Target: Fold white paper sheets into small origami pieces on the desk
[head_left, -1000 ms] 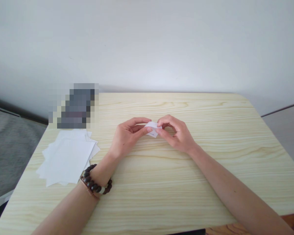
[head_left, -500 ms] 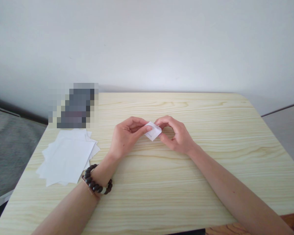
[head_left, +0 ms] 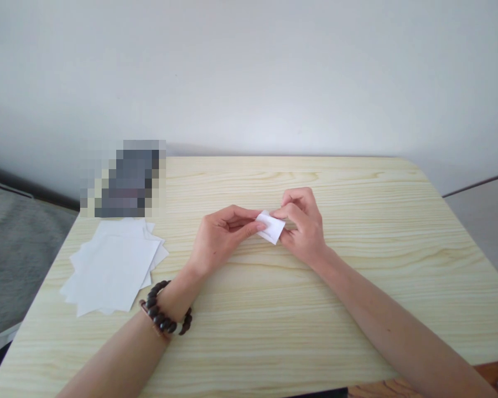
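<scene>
A small folded piece of white paper (head_left: 273, 228) is held just above the middle of a light wooden table (head_left: 357, 287). My left hand (head_left: 222, 236) pinches its left corner between thumb and forefinger. My right hand (head_left: 302, 226) grips its right side with curled fingers. A dark beaded bracelet (head_left: 166, 315) circles my left wrist.
A loose stack of white paper sheets (head_left: 114, 264) lies on the table's left side. Behind it sits a blurred dark object (head_left: 126, 179) at the far left corner. A pale wall stands behind the table. The table edges drop off at left and right.
Both hands shifted slightly to the right and the folded paper turned between them, showing more of its flat face. The right hand moved up over the paper's right side.
</scene>
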Tool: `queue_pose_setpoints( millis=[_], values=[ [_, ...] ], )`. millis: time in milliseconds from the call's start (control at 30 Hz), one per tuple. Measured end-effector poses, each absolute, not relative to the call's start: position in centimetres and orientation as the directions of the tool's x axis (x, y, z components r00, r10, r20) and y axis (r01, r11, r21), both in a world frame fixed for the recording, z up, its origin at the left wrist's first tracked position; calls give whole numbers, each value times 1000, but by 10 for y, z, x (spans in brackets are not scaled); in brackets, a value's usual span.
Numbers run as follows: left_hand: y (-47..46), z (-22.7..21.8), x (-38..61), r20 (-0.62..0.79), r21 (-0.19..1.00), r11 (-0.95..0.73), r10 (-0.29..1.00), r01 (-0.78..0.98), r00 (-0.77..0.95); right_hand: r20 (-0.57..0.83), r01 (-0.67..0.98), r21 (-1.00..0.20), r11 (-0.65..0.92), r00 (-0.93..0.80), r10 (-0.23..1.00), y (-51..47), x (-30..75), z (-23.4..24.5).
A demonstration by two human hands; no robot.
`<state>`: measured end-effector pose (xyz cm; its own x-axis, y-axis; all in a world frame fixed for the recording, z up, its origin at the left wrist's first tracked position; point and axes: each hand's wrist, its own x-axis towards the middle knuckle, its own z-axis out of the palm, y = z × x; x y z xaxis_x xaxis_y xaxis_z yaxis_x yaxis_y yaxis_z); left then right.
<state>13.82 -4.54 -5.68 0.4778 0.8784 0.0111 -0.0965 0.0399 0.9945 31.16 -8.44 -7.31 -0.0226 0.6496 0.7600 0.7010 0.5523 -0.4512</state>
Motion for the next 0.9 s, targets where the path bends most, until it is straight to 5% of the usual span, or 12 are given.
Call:
queue_pose_setpoints(
  millis=[900],
  values=[
    [-39, -53, 136, 9, 997, 22, 913, -69, 408, 650, 527, -620, 581, -70, 757, -88, 315, -63]
  ],
)
